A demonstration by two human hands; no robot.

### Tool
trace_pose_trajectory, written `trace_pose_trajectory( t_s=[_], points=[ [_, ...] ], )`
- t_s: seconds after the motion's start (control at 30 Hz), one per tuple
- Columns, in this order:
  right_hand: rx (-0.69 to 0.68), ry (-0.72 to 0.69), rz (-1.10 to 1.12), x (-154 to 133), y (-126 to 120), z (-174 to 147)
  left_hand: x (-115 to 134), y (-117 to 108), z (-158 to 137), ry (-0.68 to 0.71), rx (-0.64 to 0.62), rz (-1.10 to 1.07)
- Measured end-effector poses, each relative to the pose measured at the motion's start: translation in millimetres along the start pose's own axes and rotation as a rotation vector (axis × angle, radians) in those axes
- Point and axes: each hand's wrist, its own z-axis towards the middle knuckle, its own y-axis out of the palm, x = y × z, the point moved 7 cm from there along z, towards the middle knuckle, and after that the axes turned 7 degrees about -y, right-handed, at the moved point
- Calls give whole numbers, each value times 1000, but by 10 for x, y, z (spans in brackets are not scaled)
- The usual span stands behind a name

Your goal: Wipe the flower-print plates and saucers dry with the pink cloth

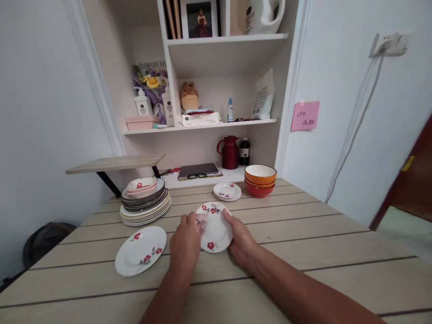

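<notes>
A small white plate [218,228] with red flowers is tilted up above the table, facing me. My right hand [241,239] grips its right edge, the thumb on the front and the other fingers behind. At the plate's left side, my left hand [186,238] is closed on a crumpled pale pink cloth [201,218] and presses it to the plate's face. Left of that hand, a larger flowered plate [141,250] lies flat on the table. Beyond the held plate sits a short stack of small flowered plates [227,191].
Orange and red bowls [259,181] are stacked at the back right of the slatted table [303,288]. At the back left, mixed plates [146,208] are piled beneath pink dishes [141,185], near a raised wooden shelf [116,164]. Behind stand a red jug [230,153] and a laptop [198,170].
</notes>
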Motion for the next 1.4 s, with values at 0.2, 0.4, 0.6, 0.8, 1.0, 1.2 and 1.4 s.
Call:
trace_pose_trajectory(
  t_s=[0.2,0.4,0.6,0.8,1.0,1.2,1.4],
  points=[
    [-50,40,32,0,-16,21,393,171,-200,250,-120,-33],
    [-214,21,-11,26,131,-64,348,43,-143,287,25,-122],
    [-199,21,-27,45,175,-98,-11,-98,16,-17,118,-30],
    [-54,128,61,23,66,-51,215,87,-128,80,18,86],
    [-116,150,-9,26,54,-62,548,183,-314,384,-8,0],
    [-211,83,4,71,140,-68,259,-13,-90,183,114,-75],
    [-98,107,59,73,63,4,-27,16,27,-29,55,12]
  ],
)
